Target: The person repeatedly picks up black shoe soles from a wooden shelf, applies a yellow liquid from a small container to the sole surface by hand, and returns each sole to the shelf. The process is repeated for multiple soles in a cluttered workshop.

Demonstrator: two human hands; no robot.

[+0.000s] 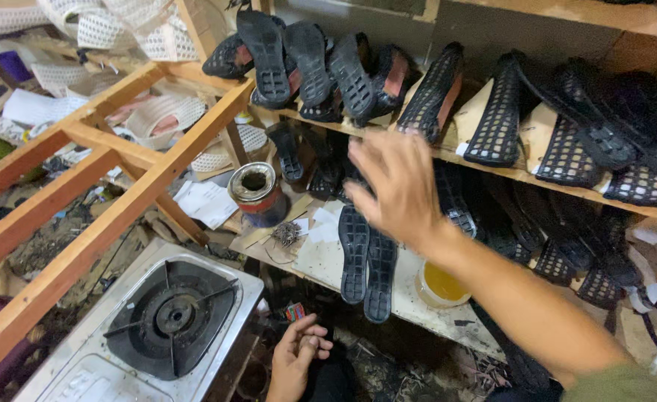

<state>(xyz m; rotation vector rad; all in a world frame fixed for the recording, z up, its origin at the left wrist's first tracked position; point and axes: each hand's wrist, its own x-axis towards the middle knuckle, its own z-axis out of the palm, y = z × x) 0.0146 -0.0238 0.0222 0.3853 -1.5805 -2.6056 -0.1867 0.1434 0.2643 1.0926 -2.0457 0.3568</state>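
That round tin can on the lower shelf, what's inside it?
The tin can stands open, with a dark hollow inside and a crusted rim. Its contents are lost in shadow, so what it holds cannot be seen.

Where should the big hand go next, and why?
Probably a little lower, onto the black soles lying on the lower shelf. The right hand is open and empty, fingers spread just above them. The left hand rests low and holds nothing.
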